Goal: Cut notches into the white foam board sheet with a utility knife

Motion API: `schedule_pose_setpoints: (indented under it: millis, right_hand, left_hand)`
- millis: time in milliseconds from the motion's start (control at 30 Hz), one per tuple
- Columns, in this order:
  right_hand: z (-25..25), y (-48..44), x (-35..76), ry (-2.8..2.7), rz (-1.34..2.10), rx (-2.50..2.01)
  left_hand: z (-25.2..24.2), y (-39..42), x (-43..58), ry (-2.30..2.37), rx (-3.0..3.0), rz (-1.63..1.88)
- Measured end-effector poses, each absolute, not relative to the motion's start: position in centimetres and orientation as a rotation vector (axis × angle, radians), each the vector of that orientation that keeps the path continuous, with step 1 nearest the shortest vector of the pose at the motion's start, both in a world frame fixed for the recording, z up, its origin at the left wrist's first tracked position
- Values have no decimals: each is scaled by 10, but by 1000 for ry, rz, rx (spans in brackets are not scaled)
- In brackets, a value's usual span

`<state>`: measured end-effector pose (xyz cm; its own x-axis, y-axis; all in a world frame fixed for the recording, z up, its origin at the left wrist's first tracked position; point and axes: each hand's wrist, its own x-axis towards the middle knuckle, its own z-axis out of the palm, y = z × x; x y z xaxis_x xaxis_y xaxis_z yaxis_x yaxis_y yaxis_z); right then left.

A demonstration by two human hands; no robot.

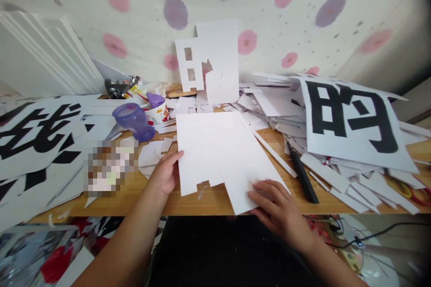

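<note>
A flat white board cut-out with a notched lower edge lies over the near middle of the wooden table. My left hand grips its left edge, thumb on top and the other fingers mostly hidden beneath. At the lower right corner, my right hand has its fingers on the face and its thumb below the edge. Behind it stands another white cut-out with small square holes, upright near the curtain. A black-handled cutting tool lies to the right of my right hand.
Paper sheets with a black character and another black character lie right and left. White scraps pile up at right, near scissors. A purple cup and a paper tub stand back left. Boards lean behind.
</note>
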<state>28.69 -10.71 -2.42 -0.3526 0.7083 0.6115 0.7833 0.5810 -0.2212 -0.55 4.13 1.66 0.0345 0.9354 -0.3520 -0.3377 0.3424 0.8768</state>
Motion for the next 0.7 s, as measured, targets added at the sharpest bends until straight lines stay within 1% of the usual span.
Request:
schedule_pose_setpoints:
  millis: [133, 233, 300, 367, 500, 567, 633, 700]
  right_hand:
    - [-24, -106, 290, -2104, -186, -1172]
    - [-22, -102, 293, -1971, -282, -1242]
    - [-21, -97, 292, -1783, -291, -1275]
    - [-18, -88, 289, -1533, -103, -1280]
    - [1, -53, 278, -948, 661, -1093]
    - [18, -30, 273, -775, 936, -933]
    - [35, -9, 269, -715, 1063, -846]
    - [48, 9, 266, -702, 1098, -802]
  left_hand:
    - [23, 33, 5, 1027, 620, 1019]
    - [29, 29, 12, 971, 612, 1049]
    - [34, 28, 16, 926, 608, 1115]
    - [39, 28, 20, 875, 595, 1191]
    - [50, 35, 29, 830, 568, 1259]
    - [57, 41, 34, 814, 548, 1268]
    - [65, 49, 36, 779, 515, 1271]
    - [74, 58, 37, 713, 513, 1245]
